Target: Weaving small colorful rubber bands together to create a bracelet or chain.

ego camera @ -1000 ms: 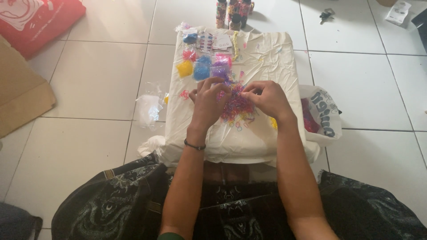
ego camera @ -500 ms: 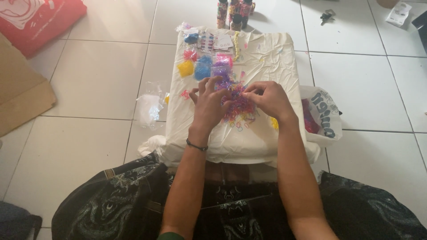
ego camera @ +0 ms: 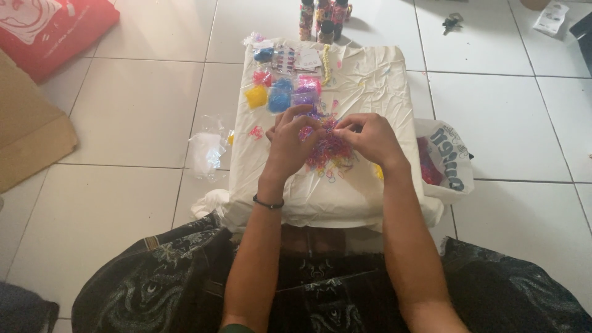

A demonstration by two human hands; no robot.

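Pink loops [ego camera: 330, 151] lie in a heap right under your left hand [ego camera: 290, 145] and right hand [ego camera: 370, 139], both pinching some.

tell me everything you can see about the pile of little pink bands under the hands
The pile of small bands is a loose heap of tiny loops, mostly pink and magenta with a few yellow and orange strays at its near edge. They look rubbery. It lies on the cream cloth, between the left hand and right hand, whose fingertips meet over its far side.
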